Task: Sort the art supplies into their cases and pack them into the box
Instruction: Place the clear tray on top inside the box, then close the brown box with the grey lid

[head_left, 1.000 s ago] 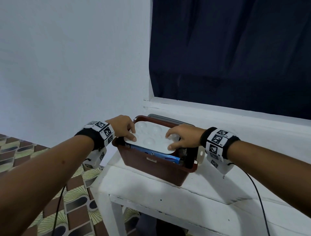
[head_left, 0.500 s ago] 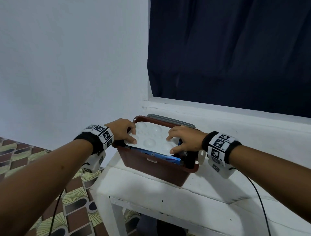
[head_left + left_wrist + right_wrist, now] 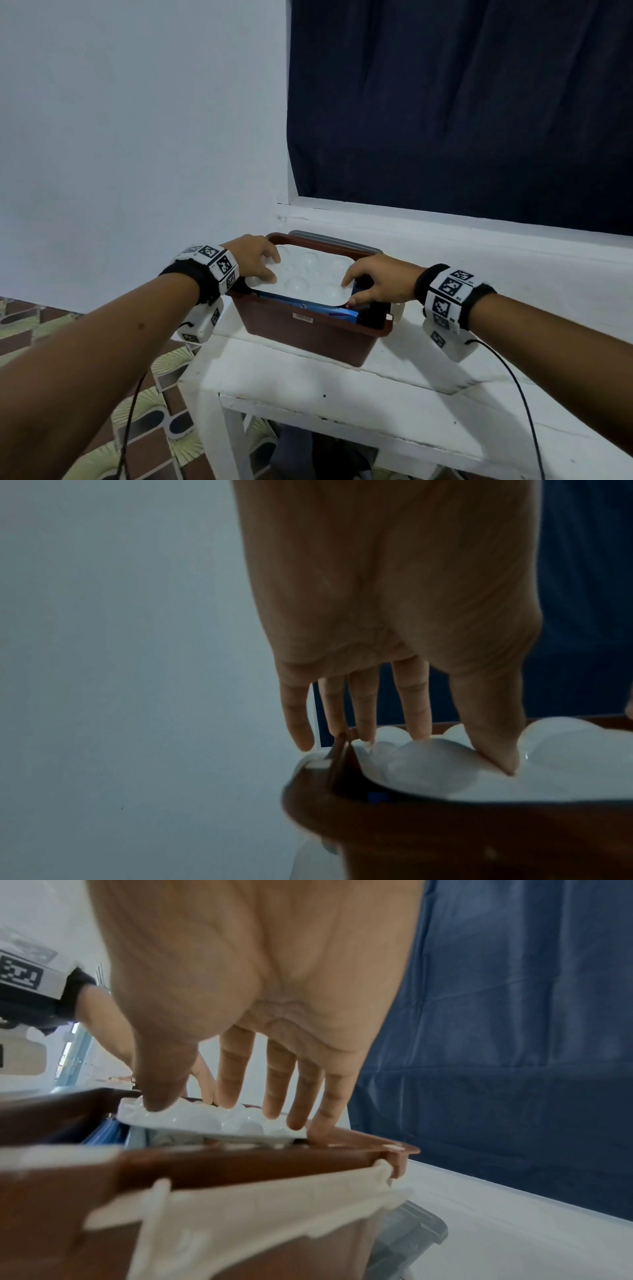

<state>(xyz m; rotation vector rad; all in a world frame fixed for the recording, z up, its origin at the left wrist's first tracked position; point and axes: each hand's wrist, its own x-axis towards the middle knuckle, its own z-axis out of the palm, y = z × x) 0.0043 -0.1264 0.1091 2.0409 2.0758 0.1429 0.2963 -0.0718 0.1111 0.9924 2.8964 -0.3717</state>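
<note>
A brown plastic box (image 3: 308,330) stands on the white table (image 3: 342,394). A white paint palette (image 3: 308,277), domes up, lies across the top of its contents, just inside the rim. A blue case (image 3: 329,310) shows beneath it. My left hand (image 3: 270,270) rests on the palette's left end with straight fingers; the thumb tip presses the palette (image 3: 445,764). My right hand (image 3: 356,291) presses the right end, thumb at the near corner. In the right wrist view my right hand (image 3: 219,1104) lies flat over the palette (image 3: 212,1123) and the box (image 3: 240,1161) rim.
A grey lid (image 3: 329,238) lies behind the box against the window ledge. A white latch (image 3: 257,1204) hangs on the box's right end. The table's left edge drops to a patterned floor (image 3: 68,342). A dark curtain (image 3: 462,120) hangs behind.
Both hands have stayed on the palette. The right hand's fingers have straightened and spread over its right end, and the palette sits slightly lower in the box.
</note>
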